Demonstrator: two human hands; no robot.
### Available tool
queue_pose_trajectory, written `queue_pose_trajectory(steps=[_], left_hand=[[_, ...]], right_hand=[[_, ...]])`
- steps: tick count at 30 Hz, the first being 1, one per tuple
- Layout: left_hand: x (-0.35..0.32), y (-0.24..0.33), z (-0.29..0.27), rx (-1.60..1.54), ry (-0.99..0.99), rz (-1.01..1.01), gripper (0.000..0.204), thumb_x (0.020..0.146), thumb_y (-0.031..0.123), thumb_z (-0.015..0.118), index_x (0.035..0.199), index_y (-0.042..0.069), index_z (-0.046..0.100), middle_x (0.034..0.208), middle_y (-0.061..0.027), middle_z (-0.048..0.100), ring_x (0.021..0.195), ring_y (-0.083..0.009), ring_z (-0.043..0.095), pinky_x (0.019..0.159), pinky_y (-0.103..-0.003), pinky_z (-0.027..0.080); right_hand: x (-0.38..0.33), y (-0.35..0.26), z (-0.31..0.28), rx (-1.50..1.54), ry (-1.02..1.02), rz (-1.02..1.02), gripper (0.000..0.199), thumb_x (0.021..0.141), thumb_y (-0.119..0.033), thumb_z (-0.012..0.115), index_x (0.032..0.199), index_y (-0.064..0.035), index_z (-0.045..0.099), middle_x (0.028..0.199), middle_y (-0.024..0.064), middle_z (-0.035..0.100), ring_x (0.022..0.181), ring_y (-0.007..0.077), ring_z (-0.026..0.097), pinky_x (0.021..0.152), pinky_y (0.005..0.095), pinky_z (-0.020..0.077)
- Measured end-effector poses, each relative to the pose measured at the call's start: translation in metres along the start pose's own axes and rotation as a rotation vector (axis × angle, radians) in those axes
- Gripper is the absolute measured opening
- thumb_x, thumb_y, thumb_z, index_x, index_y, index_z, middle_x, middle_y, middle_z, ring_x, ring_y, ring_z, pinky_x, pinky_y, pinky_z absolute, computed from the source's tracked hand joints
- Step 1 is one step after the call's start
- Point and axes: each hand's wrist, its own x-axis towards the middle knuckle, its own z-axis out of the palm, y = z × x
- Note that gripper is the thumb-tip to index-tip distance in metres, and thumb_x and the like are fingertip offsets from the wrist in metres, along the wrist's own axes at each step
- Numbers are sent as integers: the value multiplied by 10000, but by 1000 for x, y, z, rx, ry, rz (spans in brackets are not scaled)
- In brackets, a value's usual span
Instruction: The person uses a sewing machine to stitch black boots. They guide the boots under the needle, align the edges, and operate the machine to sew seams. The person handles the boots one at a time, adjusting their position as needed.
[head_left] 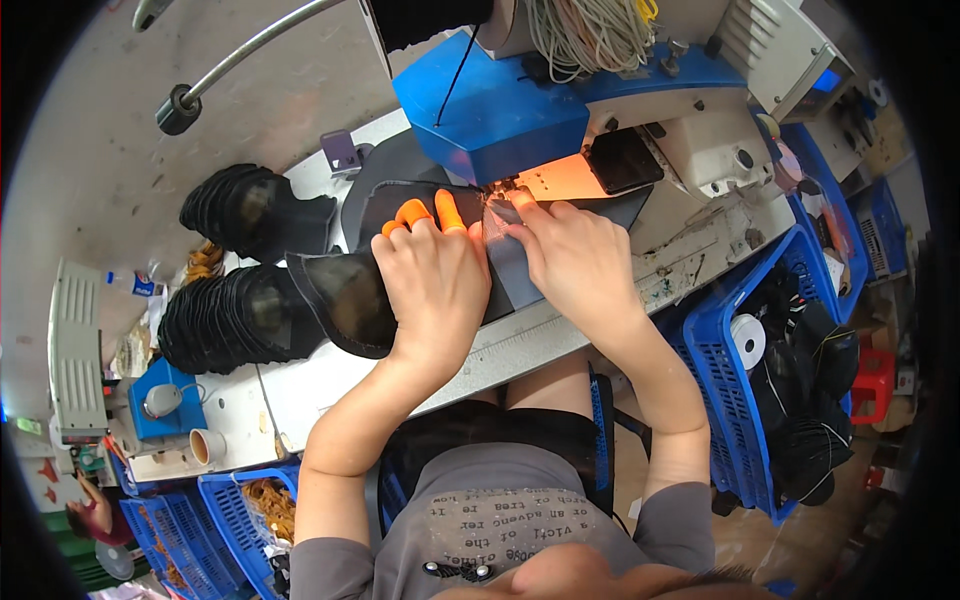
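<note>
A blue-headed sewing machine [490, 110] stands in front of me, its lamp glowing orange around the needle. Under it lies a dark fabric piece [395, 200] with a curved edge, beside a smooth grey patch. My left hand [432, 290] rests on this piece just left of the needle; its fingers are stretched out, several in orange finger covers. To the right of the needle, my right hand [580, 255] pinches the edge of the fabric piece between thumb and forefinger. The needle tip itself is hard to make out. By my left wrist lies a curved black piece [350, 305] with a stitched border.
Two stacks of curved black pieces [215, 325] occupy the table's left side. A black phone [625, 162] lies on the machine bed. Blue baskets [715, 350] stand at right, holding dark material and a white spool. A paper cup [207, 447] sits at the left table edge.
</note>
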Motion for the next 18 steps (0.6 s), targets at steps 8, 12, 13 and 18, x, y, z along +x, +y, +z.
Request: queue_pose_trajectory(steps=[8,12,13,18], left_hand=[[-11,-5,-1,-97,27,71,340,903,323,632,1061,28,694,727,-158,592,701,-308,589,729,-415,402],[-31,-14,-10,-189,27,164,479,885,414,652,1195,48,670,953,-240,619,882,-352,593,822,-421,401],[-37,-18,-11,-199,44,198,511,881,436,654,1219,54,664,1003,-253,619,918,-354,588,831,-417,399],[-56,-35,-12,-315,59,299,565,807,456,719,1254,115,665,1237,-264,571,1077,-360,571,929,-414,396]], right_hand=[[2,3,2,61,28,82,161,879,-225,648,914,-68,659,694,114,665,625,308,685,547,389,530],[-14,8,-14,319,114,169,137,872,-154,655,966,-62,621,754,128,687,643,335,677,555,413,515],[-19,7,-19,346,113,182,136,871,-136,654,978,-63,612,761,132,689,648,335,677,558,417,510],[-42,2,-32,542,49,116,223,808,29,607,1014,-56,620,831,129,658,713,309,685,586,408,499]])
